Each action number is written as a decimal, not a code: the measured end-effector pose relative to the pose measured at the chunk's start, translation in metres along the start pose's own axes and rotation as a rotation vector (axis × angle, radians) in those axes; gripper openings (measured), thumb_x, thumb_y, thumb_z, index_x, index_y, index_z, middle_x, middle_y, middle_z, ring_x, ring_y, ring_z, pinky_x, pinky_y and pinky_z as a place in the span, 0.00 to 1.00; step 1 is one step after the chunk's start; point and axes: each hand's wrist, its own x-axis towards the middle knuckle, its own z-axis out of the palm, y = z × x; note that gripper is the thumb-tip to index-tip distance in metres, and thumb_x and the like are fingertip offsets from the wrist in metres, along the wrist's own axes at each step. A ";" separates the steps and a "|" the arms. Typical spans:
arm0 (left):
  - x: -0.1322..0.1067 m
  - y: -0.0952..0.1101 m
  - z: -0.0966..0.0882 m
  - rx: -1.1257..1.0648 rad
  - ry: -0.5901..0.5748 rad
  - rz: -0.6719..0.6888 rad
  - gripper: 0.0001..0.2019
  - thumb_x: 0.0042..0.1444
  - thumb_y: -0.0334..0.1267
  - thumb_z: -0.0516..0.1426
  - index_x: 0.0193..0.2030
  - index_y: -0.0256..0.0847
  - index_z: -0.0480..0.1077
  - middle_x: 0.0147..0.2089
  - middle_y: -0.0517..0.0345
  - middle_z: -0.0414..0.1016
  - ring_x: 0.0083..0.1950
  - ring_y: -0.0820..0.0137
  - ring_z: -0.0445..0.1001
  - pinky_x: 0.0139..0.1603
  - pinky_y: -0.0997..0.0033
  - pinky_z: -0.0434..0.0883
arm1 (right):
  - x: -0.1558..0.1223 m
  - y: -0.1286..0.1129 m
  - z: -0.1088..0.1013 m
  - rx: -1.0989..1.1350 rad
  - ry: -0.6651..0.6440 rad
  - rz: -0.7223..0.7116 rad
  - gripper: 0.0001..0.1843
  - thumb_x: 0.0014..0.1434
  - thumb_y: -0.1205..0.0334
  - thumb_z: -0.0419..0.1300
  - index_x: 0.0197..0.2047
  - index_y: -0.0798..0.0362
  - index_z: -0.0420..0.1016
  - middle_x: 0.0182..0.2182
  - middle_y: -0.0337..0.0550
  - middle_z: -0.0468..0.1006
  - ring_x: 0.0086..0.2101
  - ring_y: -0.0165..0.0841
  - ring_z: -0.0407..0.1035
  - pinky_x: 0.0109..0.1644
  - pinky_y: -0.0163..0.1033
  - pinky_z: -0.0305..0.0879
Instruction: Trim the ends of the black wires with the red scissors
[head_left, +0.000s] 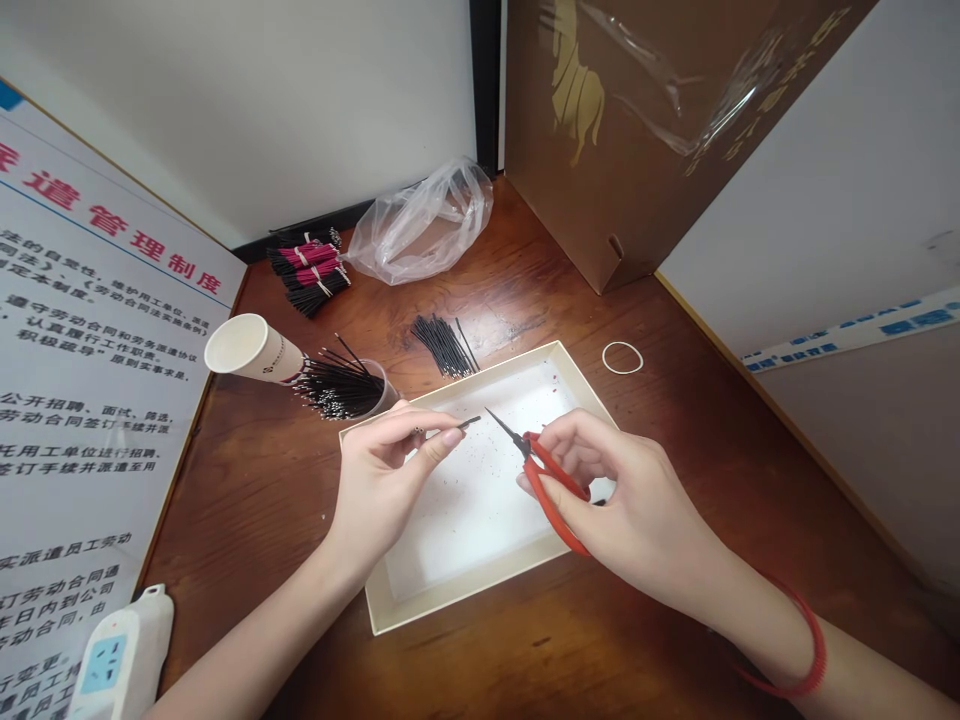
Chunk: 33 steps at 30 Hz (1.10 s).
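Observation:
My left hand [379, 490] pinches a thin black wire [466, 423] between thumb and fingertips, above the rim of a shallow white tray [480, 590]. My right hand [622, 490] grips small red-handled scissors [547, 490], with the slim dark blades [504, 432] pointing up and left. The blade tips are close to the wire's end but apart from it. Both hands hover over the tray, where tiny red and black bits lie scattered. A red coiled band [795, 650] circles my right wrist.
Beyond the tray lie loose black wires [446, 345], red-banded wire bundles [307, 268] and a clear plastic bag [420, 225]. A clear cup of wires [352, 390] holds a tipped paper cup [251, 348]. Nearby are a rubber band [622, 357], power strip [124, 660], printed poster [97, 350] and brown box [607, 120].

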 end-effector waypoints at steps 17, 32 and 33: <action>-0.001 0.001 0.000 0.045 -0.045 0.017 0.05 0.57 0.36 0.64 0.30 0.47 0.81 0.28 0.60 0.80 0.32 0.70 0.67 0.34 0.68 0.63 | -0.002 0.004 0.001 -0.081 0.032 -0.115 0.06 0.58 0.64 0.62 0.32 0.53 0.67 0.21 0.32 0.68 0.22 0.21 0.57 0.26 0.28 0.60; -0.002 0.001 -0.001 0.053 -0.060 0.027 0.04 0.57 0.36 0.64 0.31 0.46 0.81 0.28 0.62 0.79 0.32 0.72 0.68 0.34 0.71 0.64 | -0.004 0.006 0.001 -0.066 0.011 -0.057 0.05 0.59 0.63 0.62 0.33 0.54 0.70 0.25 0.34 0.73 0.24 0.21 0.62 0.26 0.28 0.61; -0.002 0.001 -0.001 0.054 -0.062 0.026 0.04 0.57 0.36 0.64 0.31 0.46 0.81 0.28 0.62 0.79 0.32 0.72 0.68 0.35 0.71 0.64 | -0.004 0.007 0.001 -0.063 0.015 -0.052 0.05 0.59 0.63 0.63 0.34 0.54 0.71 0.25 0.34 0.74 0.24 0.21 0.63 0.26 0.28 0.61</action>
